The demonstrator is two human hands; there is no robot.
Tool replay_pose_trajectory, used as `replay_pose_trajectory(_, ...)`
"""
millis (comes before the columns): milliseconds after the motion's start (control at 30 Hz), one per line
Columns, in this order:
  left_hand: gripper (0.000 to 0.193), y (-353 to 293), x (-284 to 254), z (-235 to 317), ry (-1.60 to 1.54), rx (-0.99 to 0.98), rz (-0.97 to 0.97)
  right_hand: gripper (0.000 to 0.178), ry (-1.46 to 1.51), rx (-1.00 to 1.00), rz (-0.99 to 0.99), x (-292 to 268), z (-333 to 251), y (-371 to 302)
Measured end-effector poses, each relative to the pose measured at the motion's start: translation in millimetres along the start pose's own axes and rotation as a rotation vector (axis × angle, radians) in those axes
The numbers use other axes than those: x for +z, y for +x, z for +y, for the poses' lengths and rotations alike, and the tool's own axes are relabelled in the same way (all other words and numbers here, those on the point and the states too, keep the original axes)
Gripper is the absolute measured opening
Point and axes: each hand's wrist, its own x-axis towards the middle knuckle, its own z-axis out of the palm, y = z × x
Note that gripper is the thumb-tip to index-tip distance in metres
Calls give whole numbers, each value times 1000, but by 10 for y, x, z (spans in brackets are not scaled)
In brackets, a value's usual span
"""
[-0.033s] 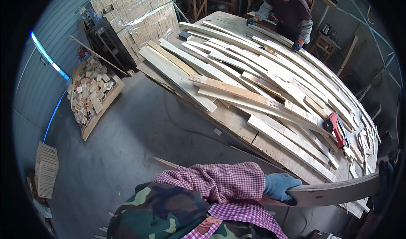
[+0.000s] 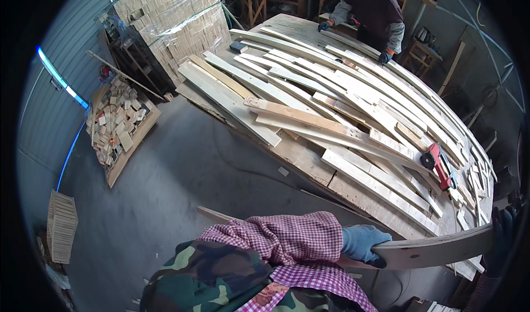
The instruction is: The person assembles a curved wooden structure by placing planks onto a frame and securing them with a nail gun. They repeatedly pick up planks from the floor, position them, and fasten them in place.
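Observation:
My left hand [image 2: 361, 243], in a blue glove below a checked sleeve, grips the left end of a long curved grey board [image 2: 436, 249]. The board runs to the right along the near edge of a big wooden worktable [image 2: 301, 157]. My right hand [image 2: 503, 229], in a dark glove at the dim right rim, is closed around the board's other end. Many long, pale, curved planks [image 2: 309, 99] lie piled across the table beyond the board.
A red power tool [image 2: 439, 164] lies on the planks at the right. Another person [image 2: 370, 11] works at the table's far end. A wrapped stack of wood [image 2: 171, 19] stands at the back left, with a tray of wood blocks [image 2: 118, 125] and a slat pile [image 2: 61, 226] on the floor.

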Motion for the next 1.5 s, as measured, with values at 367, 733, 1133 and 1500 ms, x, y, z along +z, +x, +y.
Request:
replay_pose_trajectory(367, 60, 138, 43, -354, 334, -297, -181, 31, 261, 180, -75, 749, -975, -531)
replay_pose_trajectory(733, 71, 1307, -53, -555, 619, -576, -337, 61, 544, 346, -171, 2117, -1430, -1682)
replay_pose_trajectory(1133, 78, 1722, -306, -1409, 608, -828, -437, 39, 828, 507, -345, 2823, -2161, -1632)
replay_pose_trajectory(1500, 108, 1576, -219, -1952, 1051, -501, 71, 60, 1043, 492, -492, 3771, -2305, -535)
